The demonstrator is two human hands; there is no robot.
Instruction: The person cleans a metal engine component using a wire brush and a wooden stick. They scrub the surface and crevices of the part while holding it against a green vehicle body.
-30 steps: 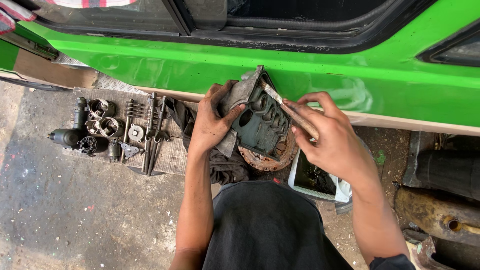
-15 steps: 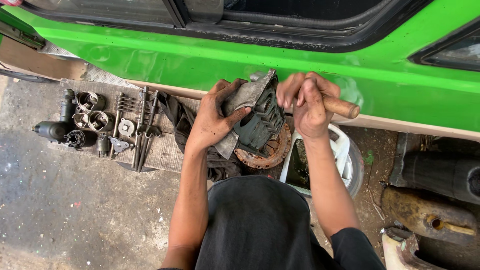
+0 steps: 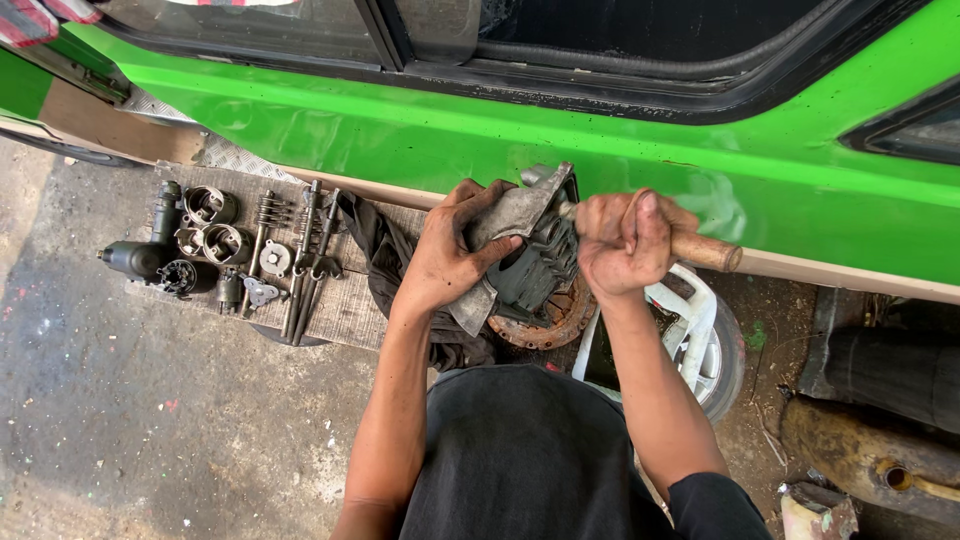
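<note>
Both hands at a greasy metal housing beside a green vehicle.
Left hand [image 3: 455, 255] clamped around the grey metal housing [image 3: 530, 260], which sits tilted on a rusty disc [image 3: 540, 325]. Right hand [image 3: 620, 240] fisted tight on a wooden-handled tool [image 3: 705, 250], its tip at the housing's top. Small engine parts [image 3: 215, 245] lie laid out on a wooden board [image 3: 340, 310], well left.

We're wearing a black short-sleeved top, w/ the sleeve edge showing at the right upper arm. Forearms are bare, no gloves or watch. Our left hand [image 3: 447, 262] and right hand [image 3: 620, 243] are looking grimy, smeared w/ dark grease.
</note>
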